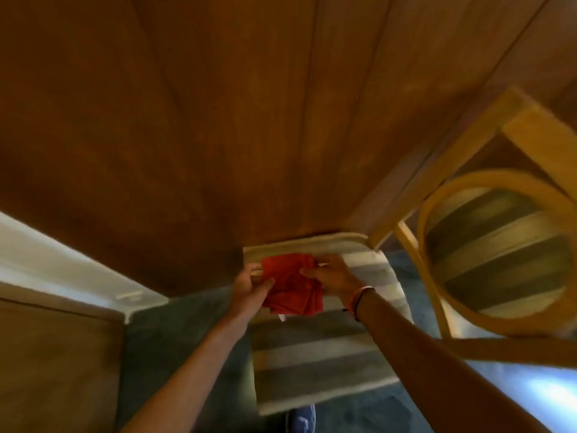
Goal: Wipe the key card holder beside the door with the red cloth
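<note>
A red cloth (pixel 292 289), folded and bunched, is held low in front of me with both hands. My left hand (pixel 251 285) grips its left edge and my right hand (pixel 332 275) pinches its right side; a band sits on that wrist. A wide brown wooden door (pixel 218 120) fills the upper view straight ahead. No key card holder is visible in this frame.
A striped grey and cream mat (pixel 315 354) lies on the dark carpet at the foot of the door. A wooden chair (pixel 493 245) with a round striped seat stands to the right. A white wall (pixel 46 260) and wooden furniture (pixel 56 354) are at the left.
</note>
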